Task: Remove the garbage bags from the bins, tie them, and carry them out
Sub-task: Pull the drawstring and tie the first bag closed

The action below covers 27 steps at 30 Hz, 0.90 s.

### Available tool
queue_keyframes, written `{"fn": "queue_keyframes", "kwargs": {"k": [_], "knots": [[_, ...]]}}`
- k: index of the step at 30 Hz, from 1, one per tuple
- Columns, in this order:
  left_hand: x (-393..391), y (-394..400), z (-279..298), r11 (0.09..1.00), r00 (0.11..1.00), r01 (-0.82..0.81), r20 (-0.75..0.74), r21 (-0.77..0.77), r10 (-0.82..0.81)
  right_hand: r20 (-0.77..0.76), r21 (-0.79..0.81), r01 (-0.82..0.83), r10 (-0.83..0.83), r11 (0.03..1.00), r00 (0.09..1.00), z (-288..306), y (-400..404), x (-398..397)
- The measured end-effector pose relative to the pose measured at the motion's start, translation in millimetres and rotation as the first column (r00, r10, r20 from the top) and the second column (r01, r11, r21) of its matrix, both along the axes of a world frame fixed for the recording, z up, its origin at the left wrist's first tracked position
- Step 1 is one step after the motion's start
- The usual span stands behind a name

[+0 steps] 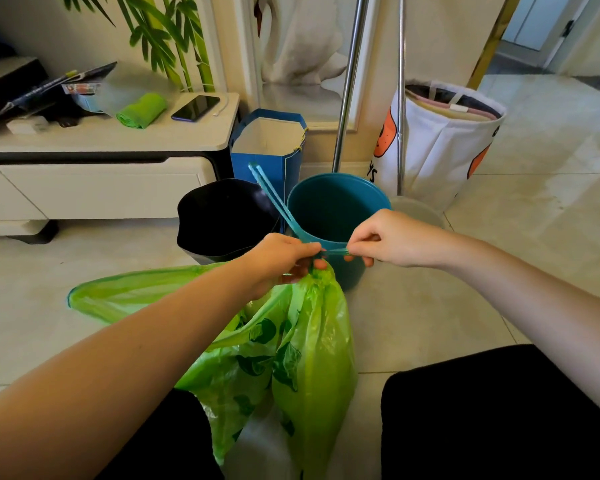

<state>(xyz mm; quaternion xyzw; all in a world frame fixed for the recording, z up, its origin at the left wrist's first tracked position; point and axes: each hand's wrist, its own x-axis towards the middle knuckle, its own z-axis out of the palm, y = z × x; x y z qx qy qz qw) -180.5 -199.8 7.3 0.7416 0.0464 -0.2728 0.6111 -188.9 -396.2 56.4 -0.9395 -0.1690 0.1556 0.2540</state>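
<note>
Over the tiled floor, between my knees, I am tying off the green garbage bag [312, 344].

My left hand [281, 258] pinches the gathered neck of the bag together with the blue drawstring [274, 199], and my right hand [385, 239] pinches the other end of that string, pulled taut between my fists just in front of the teal bin [336, 202]; the black-lined bin [222, 216] stands beside it. To do this well, I judge I should keep the neck bunched tight, pull the ends evenly and sideways, and snug the knot right down against the plastic so nothing slips out when I carry it.
</note>
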Motion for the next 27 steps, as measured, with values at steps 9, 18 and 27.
{"fn": "queue_keyframes", "kwargs": {"k": [9,18,27], "knots": [[-2.0,6.6,7.4,0.981,0.965,0.18,0.183,0.07,-0.19,-0.297,0.112,0.116,-0.078,0.987,0.952,-7.4,-4.0,-1.9],[-2.0,11.0,13.5,0.929,0.873,0.256,0.348,0.268,-0.341,-0.217,0.272,0.073,-0.013,0.959,0.976,-41.6,22.5,5.0],[3.8,17.2,10.6,0.79,0.728,0.212,0.447,0.575,-0.52,-0.252,0.224,0.043,0.015,0.974,0.968,-40.3,28.5,3.1]]}}
